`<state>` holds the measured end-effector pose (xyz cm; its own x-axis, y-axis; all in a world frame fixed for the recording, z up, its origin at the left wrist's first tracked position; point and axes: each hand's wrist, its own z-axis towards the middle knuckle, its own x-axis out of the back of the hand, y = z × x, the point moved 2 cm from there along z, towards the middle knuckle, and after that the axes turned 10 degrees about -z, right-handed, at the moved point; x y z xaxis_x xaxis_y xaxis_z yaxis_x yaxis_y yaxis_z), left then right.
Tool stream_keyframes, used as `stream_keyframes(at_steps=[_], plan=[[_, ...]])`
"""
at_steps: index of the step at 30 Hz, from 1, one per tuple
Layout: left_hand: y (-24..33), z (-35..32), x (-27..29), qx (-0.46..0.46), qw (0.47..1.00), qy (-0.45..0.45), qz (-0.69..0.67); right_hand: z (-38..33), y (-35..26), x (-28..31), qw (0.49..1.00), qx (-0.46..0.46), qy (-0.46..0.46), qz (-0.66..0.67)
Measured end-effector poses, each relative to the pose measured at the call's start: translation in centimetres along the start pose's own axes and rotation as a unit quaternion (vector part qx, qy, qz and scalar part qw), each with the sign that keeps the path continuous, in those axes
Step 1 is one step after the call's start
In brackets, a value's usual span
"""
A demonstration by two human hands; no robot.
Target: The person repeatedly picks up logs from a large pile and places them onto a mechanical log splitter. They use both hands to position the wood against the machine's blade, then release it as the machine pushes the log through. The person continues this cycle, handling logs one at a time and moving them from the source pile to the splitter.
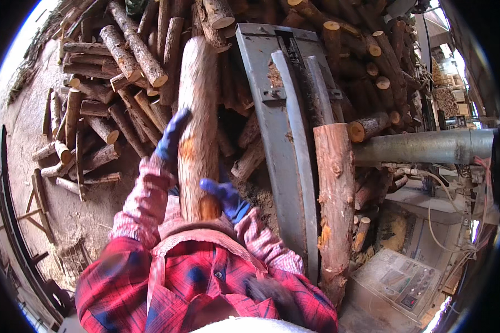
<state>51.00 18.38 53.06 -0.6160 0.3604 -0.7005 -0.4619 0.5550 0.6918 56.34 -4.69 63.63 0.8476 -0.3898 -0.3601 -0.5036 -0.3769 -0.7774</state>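
Observation:
A thick log [200, 111] with pale rough bark stands lengthwise in front of my body, its near end close to my apron. My left hand [174, 133], in a blue-purple glove, presses on the log's left side with its fingers partly wrapped round it. Lower down, my right hand [228, 198], gloved in the same colour, grips the log's right side near its close end. Motion blurs the log slightly. To the right, a second log [336, 200] with reddish bark rests alongside a grey metal machine bed [269, 122] with raised rails.
Piled cut logs [122, 55] fill the far left, and more logs [372, 50] lie behind the machine at the far right. A metal cylinder [425, 147] reaches in from the right against the reddish log. Near right sits a dusty control panel [397, 283] beside hanging hoses.

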Motion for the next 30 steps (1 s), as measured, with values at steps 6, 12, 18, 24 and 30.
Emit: stream_keyframes(at_steps=[6,12,18,24,30], plan=[[10.3,-0.3,-28.0,-0.088,0.954,-0.236,0.164,-2.1,-13.6,12.5,0.934,0.290,0.099,-0.184],[7.3,-2.1,-24.1,-0.139,0.952,-0.177,0.208,-3.3,-27.6,20.4,0.784,0.319,0.269,-0.459],[0.1,-9.2,3.9,0.047,0.907,0.078,0.412,-3.8,-21.5,25.9,0.587,-0.008,0.365,-0.722],[-2.3,-25.8,29.3,0.225,0.653,0.014,0.723,-4.6,-20.3,21.9,0.440,-0.064,0.402,-0.800],[3.7,-6.1,21.6,0.258,0.791,0.158,0.532,13.5,-18.7,3.9,0.765,0.187,0.140,-0.600]])
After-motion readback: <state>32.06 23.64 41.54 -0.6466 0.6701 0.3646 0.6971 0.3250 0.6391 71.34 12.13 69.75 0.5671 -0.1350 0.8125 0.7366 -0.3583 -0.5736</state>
